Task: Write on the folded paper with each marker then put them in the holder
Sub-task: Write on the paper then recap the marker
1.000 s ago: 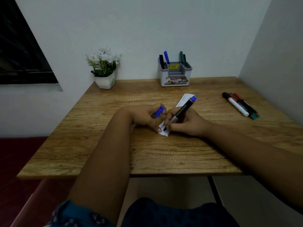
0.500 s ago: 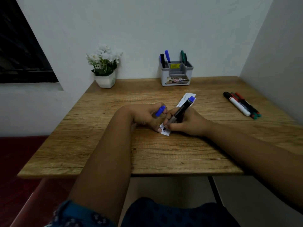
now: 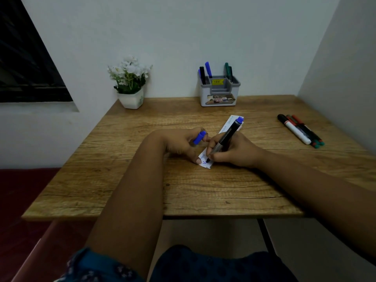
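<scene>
White blossoms in a small square white pot (image 3: 131, 98) at the far left of the rough-grained wooden table (image 3: 126, 180). Left hand (image 3: 181, 143), fingers curled around a blue cap (image 3: 199, 137), thumb tip pressed flat on the folded paper (image 3: 205, 159), a narrow white strip marked with faint writing. Right hand (image 3: 236, 150), fingers pinched on a slim black marker (image 3: 224, 139) with a blue end, tip touching the strip's near end. Grey plastic holder (image 3: 219, 94) against the wall, with blue, black and green markers upright inside. Four more markers (image 3: 299, 131) lying side by side well to the right.
</scene>
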